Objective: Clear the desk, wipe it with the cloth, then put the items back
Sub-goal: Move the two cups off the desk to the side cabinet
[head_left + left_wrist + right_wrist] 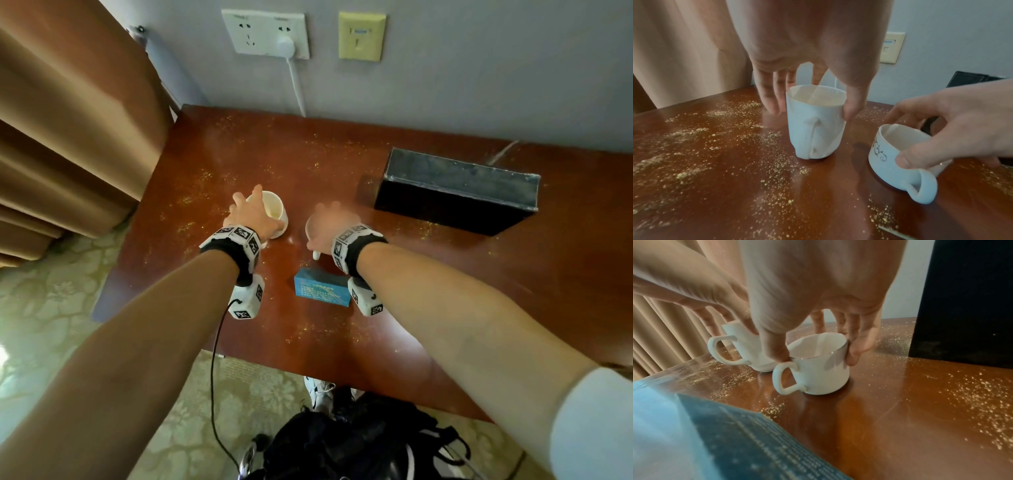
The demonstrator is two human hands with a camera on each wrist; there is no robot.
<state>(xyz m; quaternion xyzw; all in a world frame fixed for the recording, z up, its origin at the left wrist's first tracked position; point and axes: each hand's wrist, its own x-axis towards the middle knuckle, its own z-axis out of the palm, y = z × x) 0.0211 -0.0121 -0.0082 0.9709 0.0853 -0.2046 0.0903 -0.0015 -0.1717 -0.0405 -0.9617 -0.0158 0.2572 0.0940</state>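
Two white mugs stand side by side on the reddish-brown desk [376, 342], which is strewn with yellowish crumbs. My left hand [253, 209] reaches down over the plain left mug [274, 209] and grips it near the rim, thumb on one side and fingers on the other [812, 112]. My right hand [330, 219] grips the right mug [822, 369] the same way from above; this mug has a dark floral print [890, 155]. Both mugs look empty and rest on the desk. No cloth is in view.
A small blue box [322, 291] lies just in front of the mugs, under my right wrist. A black box [455, 192] stands at the back right. Curtains [68, 120] hang left of the desk. A dark backpack [359, 438] sits on the floor below the front edge.
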